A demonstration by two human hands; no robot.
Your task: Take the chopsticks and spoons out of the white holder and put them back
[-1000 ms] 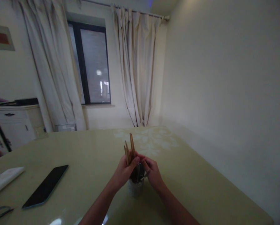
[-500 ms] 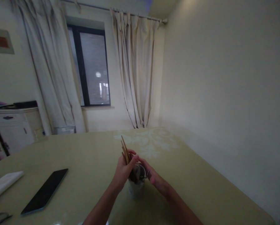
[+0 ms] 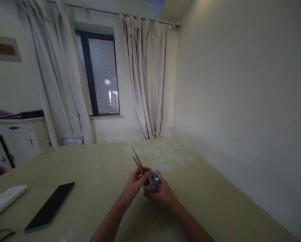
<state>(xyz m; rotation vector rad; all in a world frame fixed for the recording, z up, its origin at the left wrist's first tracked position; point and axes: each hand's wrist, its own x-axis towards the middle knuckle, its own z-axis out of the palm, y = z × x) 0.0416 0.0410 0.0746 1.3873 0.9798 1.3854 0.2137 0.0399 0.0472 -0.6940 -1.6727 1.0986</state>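
Note:
A small cylindrical container point(image 3: 148, 198) stands in front of me on the table, with shiny metal utensils point(image 3: 156, 182) at its mouth that look like spoons. My right hand point(image 3: 166, 195) is wrapped round its right side, thumb across the near face. At the left rim, my left hand point(image 3: 134, 183) is closed round several thin wooden chopsticks point(image 3: 137, 162). They lean up and to the left, with their lower ends hidden by the fingers and the rim.
Left of my arms lies a black phone-like slab point(image 3: 50, 206) on the pale green table point(image 3: 97, 174). Farther left are a white flat object point(image 3: 9, 200) and scissors point(image 3: 1, 232). A wall point(image 3: 241, 117) borders the table's right side.
My right hand has gone from resting at the rim with straight fingers to gripping the container's side. The chopsticks in my left hand have shifted slightly right. The camera view has moved a little.

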